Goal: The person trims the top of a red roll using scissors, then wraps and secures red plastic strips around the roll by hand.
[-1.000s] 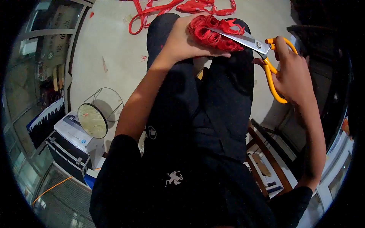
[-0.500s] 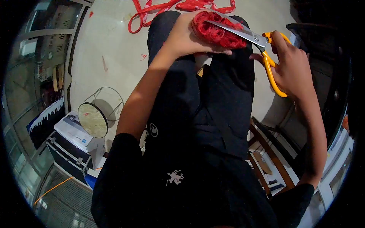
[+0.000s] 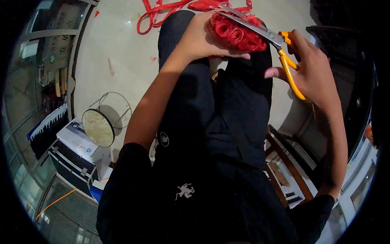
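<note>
My left hand (image 3: 199, 38) is wrapped around a bunch of red rolled, rose-like pieces (image 3: 235, 35), held above my knees with the coiled ends facing up. In my right hand (image 3: 310, 67) are scissors (image 3: 270, 36) with yellow handles, my fingers through the upper loop and the thumb by the lower one. The long metal blades lie across the far side of the red bunch and point left, a little apart. Whether anything is between the blades I cannot make out.
Red ribbon-like strips (image 3: 162, 10) lie on the pale floor beyond my knees. To the left are a round stool (image 3: 98, 127), a white box (image 3: 79, 140) and a black case (image 3: 71, 164). A wooden frame (image 3: 284, 162) stands at the right of my legs.
The scissor blades have shifted from over the middle of the red bunch to its far edge. The bunch has turned and moved slightly right in my left hand.
</note>
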`<control>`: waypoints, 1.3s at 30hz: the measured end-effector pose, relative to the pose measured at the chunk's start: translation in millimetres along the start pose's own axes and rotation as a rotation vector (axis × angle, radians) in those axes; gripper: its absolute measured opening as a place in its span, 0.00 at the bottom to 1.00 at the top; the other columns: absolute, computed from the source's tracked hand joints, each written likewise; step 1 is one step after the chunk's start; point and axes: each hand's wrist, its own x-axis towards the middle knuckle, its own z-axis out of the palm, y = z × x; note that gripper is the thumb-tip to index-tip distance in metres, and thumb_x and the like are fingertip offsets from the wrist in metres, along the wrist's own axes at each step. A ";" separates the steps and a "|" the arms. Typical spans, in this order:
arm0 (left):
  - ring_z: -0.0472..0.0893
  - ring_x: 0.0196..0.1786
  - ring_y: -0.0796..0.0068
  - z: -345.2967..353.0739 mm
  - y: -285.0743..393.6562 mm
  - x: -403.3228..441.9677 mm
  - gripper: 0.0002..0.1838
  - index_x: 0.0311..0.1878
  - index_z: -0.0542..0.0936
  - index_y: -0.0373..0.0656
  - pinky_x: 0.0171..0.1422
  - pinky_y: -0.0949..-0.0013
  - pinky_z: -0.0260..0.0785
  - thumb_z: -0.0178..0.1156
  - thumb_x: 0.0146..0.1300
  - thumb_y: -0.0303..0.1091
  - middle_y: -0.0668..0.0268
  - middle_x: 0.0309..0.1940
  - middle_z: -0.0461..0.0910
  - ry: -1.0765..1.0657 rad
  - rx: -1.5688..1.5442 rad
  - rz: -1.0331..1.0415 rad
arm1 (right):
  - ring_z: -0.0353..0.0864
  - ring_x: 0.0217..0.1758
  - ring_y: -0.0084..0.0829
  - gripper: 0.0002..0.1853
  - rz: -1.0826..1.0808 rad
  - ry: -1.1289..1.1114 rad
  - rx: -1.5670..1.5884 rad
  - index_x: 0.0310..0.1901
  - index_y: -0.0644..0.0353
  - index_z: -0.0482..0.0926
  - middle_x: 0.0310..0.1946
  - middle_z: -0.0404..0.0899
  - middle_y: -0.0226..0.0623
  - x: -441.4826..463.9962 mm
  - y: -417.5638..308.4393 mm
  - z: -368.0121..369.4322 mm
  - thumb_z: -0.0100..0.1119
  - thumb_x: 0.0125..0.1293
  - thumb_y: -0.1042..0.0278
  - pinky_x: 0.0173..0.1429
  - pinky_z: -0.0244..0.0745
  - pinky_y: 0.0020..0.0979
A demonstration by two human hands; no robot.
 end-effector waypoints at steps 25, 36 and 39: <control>0.83 0.53 0.67 25.4 9.4 -4.5 0.42 0.51 0.76 0.39 0.58 0.67 0.77 0.86 0.33 0.47 0.63 0.47 0.82 0.370 0.020 -0.164 | 0.70 0.32 0.23 0.37 0.429 0.036 0.956 0.47 0.56 0.75 0.35 0.72 0.32 5.3 60.9 14.4 0.44 0.65 0.22 0.40 0.63 0.25; 0.80 0.56 0.66 0.9 25.2 -10.1 0.43 0.62 0.70 0.41 0.62 0.65 0.73 0.82 0.43 0.41 0.58 0.54 0.78 0.242 0.048 -0.048 | 0.73 0.46 0.34 0.43 0.480 0.223 0.605 0.55 0.68 0.71 0.42 0.72 0.41 -34.6 -17.7 55.2 0.80 0.45 0.44 0.52 0.70 0.35; 0.83 0.52 0.65 -8.9 25.3 -2.4 0.42 0.58 0.74 0.37 0.58 0.67 0.75 0.83 0.41 0.44 0.57 0.50 0.82 0.184 0.154 -0.002 | 0.72 0.45 0.33 0.43 0.457 0.260 0.926 0.57 0.66 0.71 0.41 0.72 0.37 -49.0 -10.9 75.7 0.79 0.47 0.45 0.53 0.70 0.36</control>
